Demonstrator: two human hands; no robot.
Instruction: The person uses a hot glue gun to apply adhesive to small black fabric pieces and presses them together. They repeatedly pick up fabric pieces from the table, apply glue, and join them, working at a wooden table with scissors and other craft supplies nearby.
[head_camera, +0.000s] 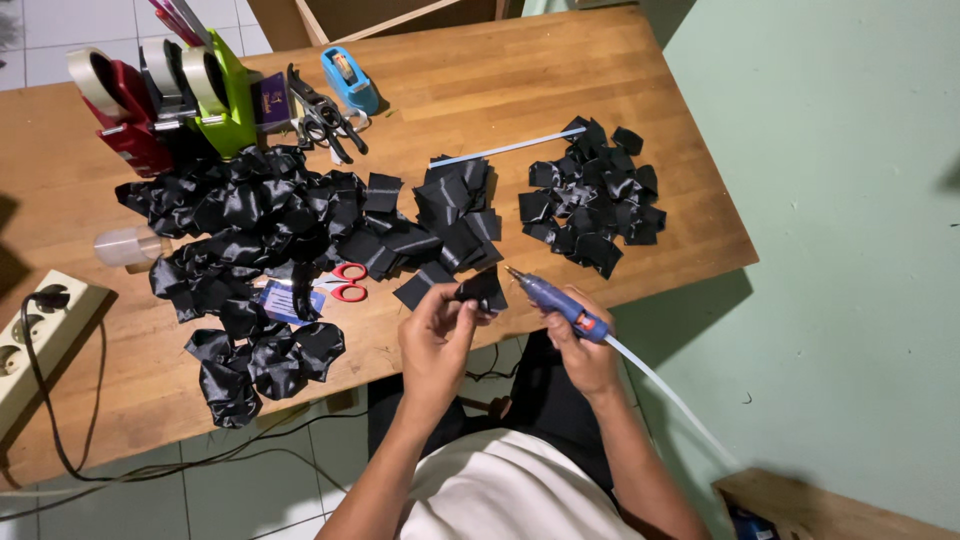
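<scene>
The left hand (437, 335) pinches a small black cloth square (482, 290) tight in its fingers, just over the near edge of the wooden worktop (560, 90). The right hand (583, 352) is closed around a blue glue gun (556, 300), its tip close to the square. Red scissors (347, 282) lie beside big piles of black cloth pieces (250, 220).

Tape dispensers (165, 95) are set at the far left of the surface (560, 90), with a large heap of fabric (250, 240) before them. Scissors (345, 283) are lodged at its near edge. A middle stack (450, 215) and a right pile (595, 205) are laid alongside, a stick, probably glue (505, 148), behind them.
</scene>
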